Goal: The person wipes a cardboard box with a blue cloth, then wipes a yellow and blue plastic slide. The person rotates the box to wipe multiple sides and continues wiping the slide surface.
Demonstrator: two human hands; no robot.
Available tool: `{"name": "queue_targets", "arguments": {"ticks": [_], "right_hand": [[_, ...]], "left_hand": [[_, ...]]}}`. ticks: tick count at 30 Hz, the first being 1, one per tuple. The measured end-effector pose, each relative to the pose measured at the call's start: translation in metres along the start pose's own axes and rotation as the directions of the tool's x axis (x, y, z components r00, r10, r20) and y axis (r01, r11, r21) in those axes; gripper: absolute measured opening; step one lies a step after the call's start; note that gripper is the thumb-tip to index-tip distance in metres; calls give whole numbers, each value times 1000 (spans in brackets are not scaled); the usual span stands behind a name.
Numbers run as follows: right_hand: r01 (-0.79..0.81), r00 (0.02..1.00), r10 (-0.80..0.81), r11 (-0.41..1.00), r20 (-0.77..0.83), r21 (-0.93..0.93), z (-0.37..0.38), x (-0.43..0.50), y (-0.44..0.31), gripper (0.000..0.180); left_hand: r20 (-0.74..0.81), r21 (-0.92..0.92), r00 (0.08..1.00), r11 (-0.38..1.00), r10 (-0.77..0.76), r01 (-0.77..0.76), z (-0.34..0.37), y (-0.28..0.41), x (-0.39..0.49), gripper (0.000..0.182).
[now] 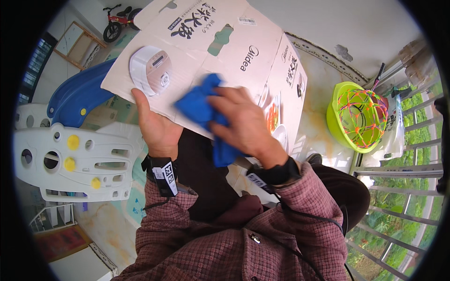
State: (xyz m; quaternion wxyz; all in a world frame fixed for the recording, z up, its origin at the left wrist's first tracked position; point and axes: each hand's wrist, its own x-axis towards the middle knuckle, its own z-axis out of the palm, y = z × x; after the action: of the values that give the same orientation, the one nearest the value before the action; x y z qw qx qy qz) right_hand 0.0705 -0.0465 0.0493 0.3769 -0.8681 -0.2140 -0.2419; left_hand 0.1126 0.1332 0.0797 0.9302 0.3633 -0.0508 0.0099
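A flattened Midea rice cooker carton (197, 70) is tilted up before me, its printed face toward me. My left hand (158, 128) holds its lower left edge; the thumb shows in front and the fingers are hidden behind the cardboard. Bunched in my right hand (242, 123) is a blue cloth (197, 105), pressed against the carton's lower middle. Both hand and cloth are slightly blurred. Part of the cloth hangs below the carton's edge, over my dark trousers (202, 168).
At left stand a white plastic play panel (102, 145) and a blue slide (79, 87). A red balance bike (119, 23) is at the far wall. To the right, a lime green basket (332, 116) holds a colourful lattice ball (358, 130), beside a barred window (397, 172).
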Motion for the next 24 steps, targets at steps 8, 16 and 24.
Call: {"name": "queue_targets", "arguments": {"ticks": [8, 16, 24], "right_hand": [[-876, 474, 880, 467, 30, 119, -28, -80, 77, 42], [-408, 881, 415, 910, -226, 80, 12, -99, 31, 49], [-863, 496, 836, 505, -235, -25, 4, -179, 136, 50]], "left_hand": [[115, 180, 985, 978, -130, 108, 6, -15, -14, 56], [88, 588, 988, 807, -128, 52, 4, -49, -47, 47], [50, 687, 997, 726, -63, 11, -12, -40, -34, 54]]}}
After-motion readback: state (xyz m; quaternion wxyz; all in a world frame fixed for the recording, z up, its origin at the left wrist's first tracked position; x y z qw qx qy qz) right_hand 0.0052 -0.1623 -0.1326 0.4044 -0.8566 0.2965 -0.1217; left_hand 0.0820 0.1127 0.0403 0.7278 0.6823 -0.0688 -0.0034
